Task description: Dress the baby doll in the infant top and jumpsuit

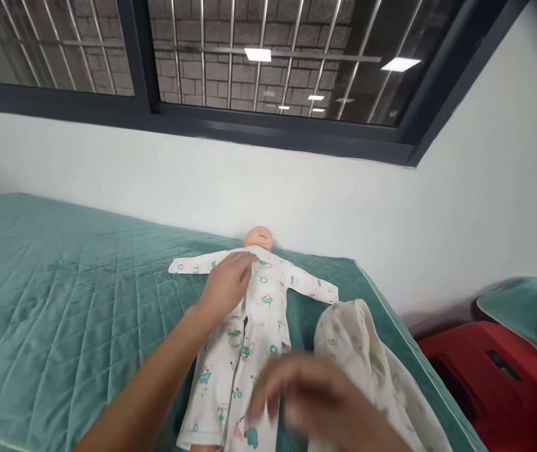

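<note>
Though partly beneath both hands (231, 282) (306, 392), dressed doll (267, 298) flat on quilt (85, 270).

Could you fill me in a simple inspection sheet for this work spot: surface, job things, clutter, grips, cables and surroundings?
Surface: quilted green cover with pale edging.
Job's things: doll in a white patterned outfit, sleeves spread, head near the wall; pale patterned cloth bunched to the right.
Clutter: red object at the right, partly under green fabric; its kind is unclear.
Grips: left hand on the outfit's chest, whether pinching fabric unclear; right hand blurred, fingers bent, in front of the outfit's legs, contact unclear.
Cables: nothing seen.
Surroundings: white wall, dark-framed window, metal bars beyond the glass, light reflections.
</note>
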The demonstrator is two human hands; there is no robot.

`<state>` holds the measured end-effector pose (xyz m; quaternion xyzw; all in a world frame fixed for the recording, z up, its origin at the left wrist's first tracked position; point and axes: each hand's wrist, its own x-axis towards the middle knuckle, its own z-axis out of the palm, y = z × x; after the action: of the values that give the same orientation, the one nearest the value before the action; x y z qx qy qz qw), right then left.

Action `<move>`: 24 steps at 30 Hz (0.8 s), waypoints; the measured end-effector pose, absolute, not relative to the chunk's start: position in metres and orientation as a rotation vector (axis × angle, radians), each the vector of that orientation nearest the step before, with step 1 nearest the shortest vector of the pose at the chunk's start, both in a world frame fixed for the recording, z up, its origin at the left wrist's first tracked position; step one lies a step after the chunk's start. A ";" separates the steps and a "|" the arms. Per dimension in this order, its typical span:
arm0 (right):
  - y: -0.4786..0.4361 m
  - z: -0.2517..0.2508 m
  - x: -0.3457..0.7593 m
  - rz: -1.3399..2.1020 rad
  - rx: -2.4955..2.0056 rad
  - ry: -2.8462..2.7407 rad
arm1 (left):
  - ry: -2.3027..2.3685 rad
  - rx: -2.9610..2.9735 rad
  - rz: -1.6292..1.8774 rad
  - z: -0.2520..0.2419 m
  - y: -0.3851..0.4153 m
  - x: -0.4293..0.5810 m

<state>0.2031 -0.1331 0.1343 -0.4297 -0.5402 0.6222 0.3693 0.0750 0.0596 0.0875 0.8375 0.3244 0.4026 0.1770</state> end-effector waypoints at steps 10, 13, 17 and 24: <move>0.052 0.080 0.235 0.233 -1.529 -1.246 | 0.934 2.196 1.013 0.064 0.134 0.111; 0.057 0.058 0.240 0.346 -1.642 -1.268 | 0.924 2.152 0.999 0.056 0.136 0.108; 0.061 0.057 0.238 0.437 -1.644 -1.278 | 0.935 2.121 0.968 0.055 0.140 0.108; 0.066 0.051 0.240 0.379 -1.595 -1.462 | 1.007 2.055 1.001 0.051 0.139 0.111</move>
<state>0.2404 0.0657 0.0507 -0.6466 -0.5926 0.1535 0.4551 0.1106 0.1388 0.0509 0.7804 0.3825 0.3803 0.3163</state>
